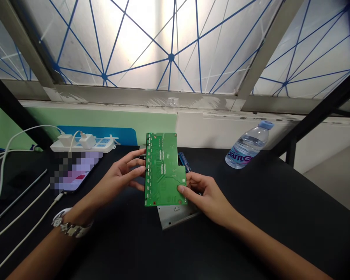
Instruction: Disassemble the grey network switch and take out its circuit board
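A green circuit board (167, 171) with a notch in its upper right corner is held up in front of me, tilted towards my view. Along its left edge, my left hand (125, 171) grips it with the thumb and several fingertips. My right hand (202, 192) pinches the lower right corner, thumb on the front and fingers behind. Under the board a grey metal plate (175, 217) lies on the table, partly hidden by the board and my right hand. A blue-handled screwdriver (184, 161) lies just behind the board's notch, its lower part hidden.
A water bottle (247, 146) leans at the back right of the black table (265, 206). To the left lie a phone (78, 171) with its charging cable, a white power strip (105, 144) with plugs, and several loose cables. A window ledge runs behind.
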`<state>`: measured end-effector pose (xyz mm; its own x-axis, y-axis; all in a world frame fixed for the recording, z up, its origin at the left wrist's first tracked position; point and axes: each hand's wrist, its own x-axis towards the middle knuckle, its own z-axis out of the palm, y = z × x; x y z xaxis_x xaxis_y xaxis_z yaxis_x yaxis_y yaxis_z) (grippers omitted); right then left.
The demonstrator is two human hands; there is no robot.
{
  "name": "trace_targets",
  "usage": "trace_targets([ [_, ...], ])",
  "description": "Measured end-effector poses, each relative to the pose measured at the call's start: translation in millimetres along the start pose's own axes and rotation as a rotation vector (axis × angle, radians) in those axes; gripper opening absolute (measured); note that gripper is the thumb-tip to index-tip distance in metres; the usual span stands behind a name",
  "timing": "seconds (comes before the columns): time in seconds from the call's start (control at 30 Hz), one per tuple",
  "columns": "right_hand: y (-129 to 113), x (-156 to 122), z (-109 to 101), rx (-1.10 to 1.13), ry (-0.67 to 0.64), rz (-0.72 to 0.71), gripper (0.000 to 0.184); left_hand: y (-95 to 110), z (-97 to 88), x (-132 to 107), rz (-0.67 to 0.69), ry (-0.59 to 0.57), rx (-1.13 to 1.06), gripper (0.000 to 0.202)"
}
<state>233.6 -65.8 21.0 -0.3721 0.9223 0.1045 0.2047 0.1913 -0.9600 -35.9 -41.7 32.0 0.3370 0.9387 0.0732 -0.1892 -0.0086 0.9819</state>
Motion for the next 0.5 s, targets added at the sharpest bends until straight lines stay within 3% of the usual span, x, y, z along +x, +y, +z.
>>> trace_targets([
  [0.27, 5.5, -1.0, -0.4, -0.084, -0.035, -0.011, 0.031, -8.5, 7.1, 1.3, -0.092, -0.116, -0.164, 0.031],
  [0.5, 7.6, -0.4, 1.1, -0.051, -0.039, -0.023, 0.031, -17.0, 12.3, 0.3, -0.08, -0.193, -0.205, 0.024],
])
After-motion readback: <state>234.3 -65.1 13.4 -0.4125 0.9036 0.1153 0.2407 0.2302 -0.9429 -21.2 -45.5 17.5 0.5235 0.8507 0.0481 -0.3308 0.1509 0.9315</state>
